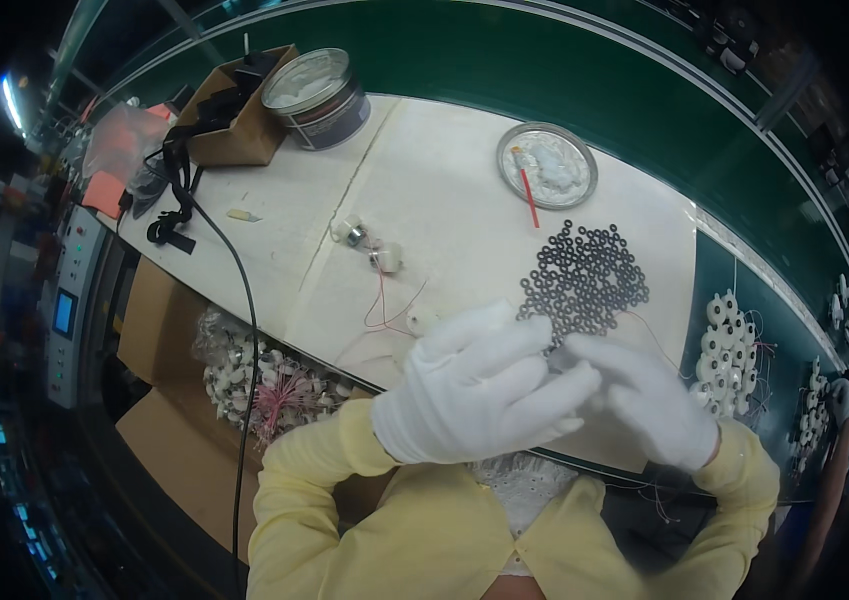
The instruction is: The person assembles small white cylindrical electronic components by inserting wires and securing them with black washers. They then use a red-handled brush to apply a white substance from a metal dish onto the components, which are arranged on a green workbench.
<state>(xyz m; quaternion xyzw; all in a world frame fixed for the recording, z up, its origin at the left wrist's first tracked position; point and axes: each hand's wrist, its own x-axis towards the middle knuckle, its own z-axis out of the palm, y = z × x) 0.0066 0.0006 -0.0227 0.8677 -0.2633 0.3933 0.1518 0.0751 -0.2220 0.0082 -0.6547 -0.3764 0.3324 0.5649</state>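
Note:
Both my hands wear white gloves and meet at the table's near side, just in front of a pile of small black rings (pixel 584 280). My left hand (pixel 489 385) has its fingers bent inward, with the fingertips close to the other hand. Opposite it, my right hand (pixel 649 400) curls toward the left one and is slightly blurred. What the fingers pinch between them is hidden by the gloves. A white round part (pixel 421 318) shows just beyond my left hand. Farther off lie small white motor-like parts (pixel 384 257) with thin red wires.
A round tray of white paste (pixel 554 170) holds a red stick (pixel 529 198). A tin (pixel 316 100) and a carton of black parts (pixel 234 115) stand back left. White wired parts fill a cardboard box (pixel 159 330) below left; more white parts (pixel 724 355) sit at right. A black cable (pixel 244 290) hangs down.

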